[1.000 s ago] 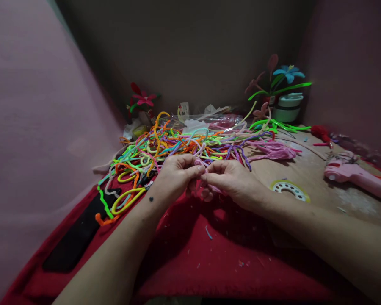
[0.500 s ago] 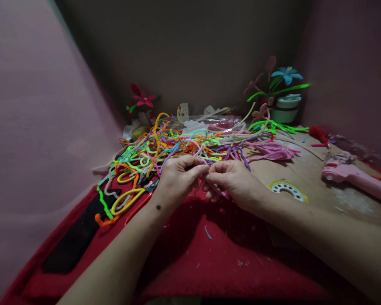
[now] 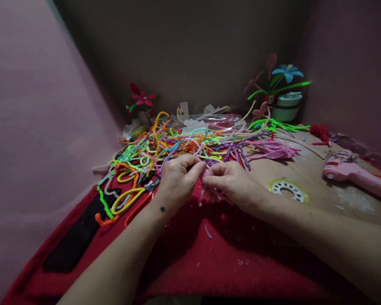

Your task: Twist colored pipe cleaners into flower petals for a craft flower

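Observation:
My left hand [image 3: 182,176] and my right hand [image 3: 227,180] meet close together above the red cloth [image 3: 184,258]. Both pinch a pink pipe cleaner [image 3: 206,173] between thumb and forefinger. Its thin pink strands dangle beneath the fingers, and part of it is hidden by my right hand. Just behind the hands spreads a tangled heap of coloured pipe cleaners [image 3: 174,144]. By my left wrist lie scissors [image 3: 130,201] with yellow and orange-red handles, partly covered.
A black phone-like slab [image 3: 73,241] lies at left. On the brown board [image 3: 320,203] at right are a tape roll [image 3: 288,189], a pink glue gun [image 3: 352,171] and a pink bundle of pipe cleaners [image 3: 273,149]. Behind stand a blue flower [image 3: 287,73], a pale green container [image 3: 286,106] and a red flower [image 3: 144,99].
The fingertips have drawn slightly apart, showing more of the pink pipe cleaner between them. Pink strands now hang lower below the hands.

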The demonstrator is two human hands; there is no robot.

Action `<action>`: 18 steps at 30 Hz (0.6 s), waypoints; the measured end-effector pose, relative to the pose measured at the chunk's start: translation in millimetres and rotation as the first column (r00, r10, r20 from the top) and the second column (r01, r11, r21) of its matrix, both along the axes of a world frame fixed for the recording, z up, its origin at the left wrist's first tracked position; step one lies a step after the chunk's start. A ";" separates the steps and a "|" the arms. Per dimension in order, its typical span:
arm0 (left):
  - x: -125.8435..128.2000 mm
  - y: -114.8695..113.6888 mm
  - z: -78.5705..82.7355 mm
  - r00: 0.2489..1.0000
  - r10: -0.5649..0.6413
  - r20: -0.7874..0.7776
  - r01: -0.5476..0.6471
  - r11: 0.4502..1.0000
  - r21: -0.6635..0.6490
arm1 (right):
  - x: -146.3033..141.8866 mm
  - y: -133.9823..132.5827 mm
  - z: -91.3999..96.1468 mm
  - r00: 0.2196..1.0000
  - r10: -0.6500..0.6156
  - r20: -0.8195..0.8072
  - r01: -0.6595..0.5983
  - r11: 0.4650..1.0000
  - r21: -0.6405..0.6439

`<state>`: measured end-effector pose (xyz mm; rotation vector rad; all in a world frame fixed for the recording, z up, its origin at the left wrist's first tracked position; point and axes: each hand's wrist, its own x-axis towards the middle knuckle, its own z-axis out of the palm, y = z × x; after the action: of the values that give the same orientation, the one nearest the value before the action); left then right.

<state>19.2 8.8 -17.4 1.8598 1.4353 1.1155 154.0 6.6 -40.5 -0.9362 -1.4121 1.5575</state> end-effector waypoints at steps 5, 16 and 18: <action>-5.7 3.7 4.8 0.985 -0.124 0.123 0.143 0.976 -0.165 | -0.1 -2.6 1.9 0.999 0.033 -0.011 -0.033 0.999 -0.007; -10.3 5.7 3.5 0.886 -0.108 -0.451 0.173 0.979 0.106 | 0.0 0.1 -8.4 0.989 0.148 0.023 -0.145 0.984 -0.107; -9.9 6.6 2.7 0.899 -0.121 -0.421 0.171 0.982 0.082 | 0.8 1.5 -9.7 0.988 0.156 0.006 -0.154 0.981 -0.114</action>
<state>9.3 15.4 -14.7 2.3526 1.4402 0.7728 154.8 8.1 -50.2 -0.9245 -1.4486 1.7652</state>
